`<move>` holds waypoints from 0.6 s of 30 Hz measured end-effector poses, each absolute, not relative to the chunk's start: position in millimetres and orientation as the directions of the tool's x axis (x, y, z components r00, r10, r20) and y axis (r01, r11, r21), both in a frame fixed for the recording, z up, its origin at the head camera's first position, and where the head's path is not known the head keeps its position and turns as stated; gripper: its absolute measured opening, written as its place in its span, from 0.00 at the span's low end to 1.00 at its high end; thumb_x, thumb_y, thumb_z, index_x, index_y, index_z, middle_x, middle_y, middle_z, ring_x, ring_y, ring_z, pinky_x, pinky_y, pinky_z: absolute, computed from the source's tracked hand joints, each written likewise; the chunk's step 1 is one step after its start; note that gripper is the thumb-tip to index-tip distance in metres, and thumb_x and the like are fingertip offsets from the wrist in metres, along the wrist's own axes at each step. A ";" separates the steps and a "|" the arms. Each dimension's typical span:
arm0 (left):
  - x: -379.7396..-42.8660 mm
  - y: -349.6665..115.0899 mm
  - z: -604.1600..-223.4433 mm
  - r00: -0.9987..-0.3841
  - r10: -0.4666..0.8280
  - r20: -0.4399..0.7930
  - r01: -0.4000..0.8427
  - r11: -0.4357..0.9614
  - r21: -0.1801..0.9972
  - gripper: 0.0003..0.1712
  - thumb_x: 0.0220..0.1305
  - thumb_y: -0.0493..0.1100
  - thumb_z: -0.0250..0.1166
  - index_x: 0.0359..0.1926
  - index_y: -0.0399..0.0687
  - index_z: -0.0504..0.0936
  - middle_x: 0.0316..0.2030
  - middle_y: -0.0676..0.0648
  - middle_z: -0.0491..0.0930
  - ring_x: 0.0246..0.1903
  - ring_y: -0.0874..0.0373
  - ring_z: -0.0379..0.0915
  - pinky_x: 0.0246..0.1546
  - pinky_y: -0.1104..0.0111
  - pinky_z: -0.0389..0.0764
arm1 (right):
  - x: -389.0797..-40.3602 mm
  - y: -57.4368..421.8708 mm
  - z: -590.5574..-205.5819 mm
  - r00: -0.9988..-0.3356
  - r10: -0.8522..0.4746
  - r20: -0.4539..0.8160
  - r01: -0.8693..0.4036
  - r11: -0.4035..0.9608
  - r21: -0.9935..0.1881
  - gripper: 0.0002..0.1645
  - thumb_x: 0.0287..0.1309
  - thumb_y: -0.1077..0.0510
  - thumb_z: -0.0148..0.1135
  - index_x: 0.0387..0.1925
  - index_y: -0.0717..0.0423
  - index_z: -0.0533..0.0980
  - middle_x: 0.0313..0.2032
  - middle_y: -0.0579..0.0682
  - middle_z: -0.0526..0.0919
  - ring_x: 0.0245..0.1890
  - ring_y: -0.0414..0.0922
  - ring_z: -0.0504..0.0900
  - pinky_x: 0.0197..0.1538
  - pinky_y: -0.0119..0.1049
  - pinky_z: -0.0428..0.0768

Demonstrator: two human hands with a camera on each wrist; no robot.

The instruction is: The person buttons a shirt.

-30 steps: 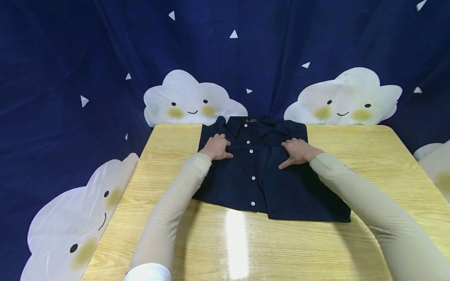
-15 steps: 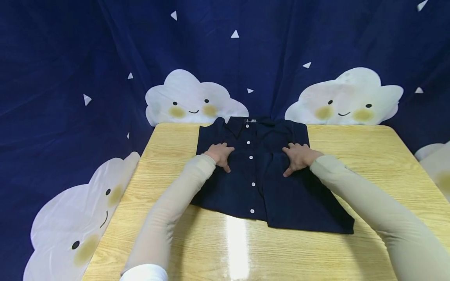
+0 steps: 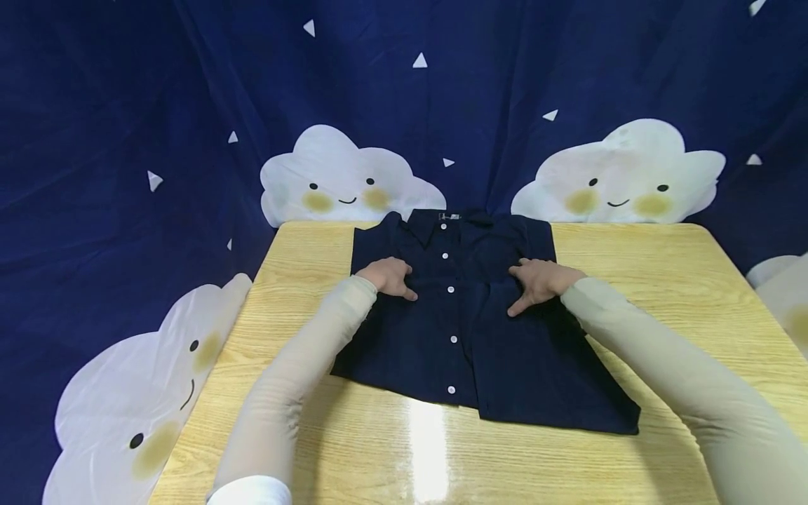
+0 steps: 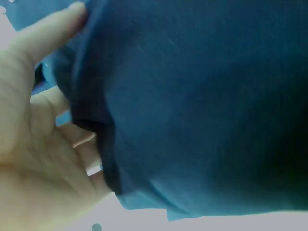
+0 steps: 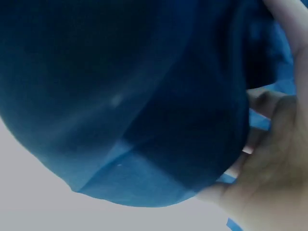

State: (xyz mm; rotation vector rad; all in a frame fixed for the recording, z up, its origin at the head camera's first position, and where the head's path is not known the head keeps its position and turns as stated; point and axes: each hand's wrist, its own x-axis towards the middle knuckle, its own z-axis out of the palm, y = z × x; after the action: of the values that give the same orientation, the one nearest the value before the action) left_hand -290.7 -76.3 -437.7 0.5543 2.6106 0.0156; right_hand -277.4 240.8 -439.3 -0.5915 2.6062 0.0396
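Note:
A dark navy button-up shirt (image 3: 416,337) lies front up on the wooden table, with its collar (image 3: 421,224) at the far edge and white buttons down the middle. My left hand (image 3: 386,275) rests on its left side at chest height, thumb apart from the fingers. On the opposite side my right hand (image 3: 538,282) touches the cloth, thumb also spread. In the left wrist view, raised fabric (image 4: 192,120) partly hides the fingers (image 4: 45,103). In the right wrist view, the cloth (image 5: 144,125) bulges beside the palm and covers the fingertips.
The light wooden table (image 3: 252,294) extends around the shirt on both sides and in front. Behind it hangs a dark blue curtain (image 3: 480,84) with smiling clouds (image 3: 344,175) and white triangles.
The shirt's lower part and hem have slid nearer to me, while the collar has stayed put. Both hands have come slightly closer; the left then shifted a little left.

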 end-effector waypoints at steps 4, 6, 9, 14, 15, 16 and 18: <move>-292.6 -80.1 -441.5 -0.822 0.382 -0.422 0.387 0.919 0.077 0.45 0.53 0.58 0.70 0.67 0.46 0.65 0.65 0.43 0.64 0.64 0.49 0.59 0.60 0.59 0.64 | -279.0 242.3 -442.0 -0.797 -0.440 -0.413 -0.452 0.889 -0.074 0.63 0.36 0.28 0.71 0.65 0.64 0.61 0.61 0.69 0.61 0.60 0.66 0.62 0.58 0.59 0.63; -291.8 -79.3 -443.3 -0.819 0.384 -0.426 0.402 0.914 0.050 0.48 0.51 0.58 0.72 0.68 0.46 0.63 0.66 0.42 0.61 0.65 0.47 0.56 0.60 0.57 0.63 | -278.3 242.6 -444.0 -0.799 -0.448 -0.402 -0.463 0.884 -0.064 0.64 0.33 0.28 0.71 0.64 0.63 0.62 0.59 0.68 0.61 0.59 0.66 0.62 0.57 0.60 0.64; -290.1 -76.5 -444.4 -0.822 0.371 -0.433 0.406 0.914 0.012 0.51 0.49 0.59 0.73 0.69 0.48 0.61 0.67 0.42 0.59 0.65 0.45 0.54 0.60 0.54 0.64 | -277.4 243.3 -445.9 -0.809 -0.430 -0.402 -0.446 0.893 -0.058 0.69 0.29 0.25 0.71 0.66 0.62 0.59 0.62 0.69 0.59 0.61 0.67 0.59 0.58 0.61 0.62; -288.8 -72.9 -443.7 -0.809 0.341 -0.479 0.411 0.910 -0.046 0.55 0.45 0.61 0.74 0.71 0.50 0.58 0.67 0.43 0.57 0.65 0.46 0.53 0.60 0.55 0.64 | -275.4 243.0 -444.9 -0.803 -0.402 -0.441 -0.417 0.906 -0.066 0.76 0.25 0.24 0.71 0.69 0.64 0.53 0.67 0.70 0.52 0.64 0.70 0.52 0.60 0.62 0.58; -288.6 -72.8 -443.8 -0.802 0.338 -0.492 0.415 0.908 -0.053 0.57 0.45 0.62 0.74 0.71 0.50 0.57 0.68 0.43 0.57 0.65 0.46 0.53 0.59 0.55 0.64 | -274.7 242.3 -444.4 -0.798 -0.400 -0.450 -0.418 0.906 -0.065 0.77 0.25 0.24 0.72 0.69 0.65 0.53 0.67 0.71 0.51 0.64 0.70 0.51 0.60 0.63 0.58; -288.4 -72.8 -444.0 -0.796 0.336 -0.503 0.419 0.906 -0.057 0.58 0.44 0.63 0.74 0.72 0.50 0.56 0.68 0.43 0.56 0.65 0.46 0.52 0.59 0.55 0.64 | -274.1 241.7 -444.1 -0.794 -0.398 -0.461 -0.417 0.907 -0.065 0.77 0.25 0.25 0.72 0.70 0.65 0.52 0.68 0.71 0.49 0.65 0.70 0.50 0.60 0.62 0.58; -287.7 -73.2 -444.2 -0.787 0.331 -0.521 0.422 0.905 -0.062 0.60 0.43 0.64 0.73 0.72 0.50 0.53 0.68 0.43 0.54 0.66 0.46 0.51 0.59 0.55 0.64 | -272.6 240.1 -443.4 -0.787 -0.387 -0.482 -0.411 0.910 -0.059 0.78 0.25 0.25 0.72 0.71 0.65 0.50 0.68 0.71 0.47 0.66 0.70 0.49 0.61 0.62 0.57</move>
State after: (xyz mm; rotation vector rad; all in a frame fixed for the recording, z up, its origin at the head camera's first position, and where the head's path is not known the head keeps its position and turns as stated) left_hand -287.7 -73.2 -444.2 0.5421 2.5515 -0.2387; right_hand -272.6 240.1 -443.4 -0.5746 2.5733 0.0662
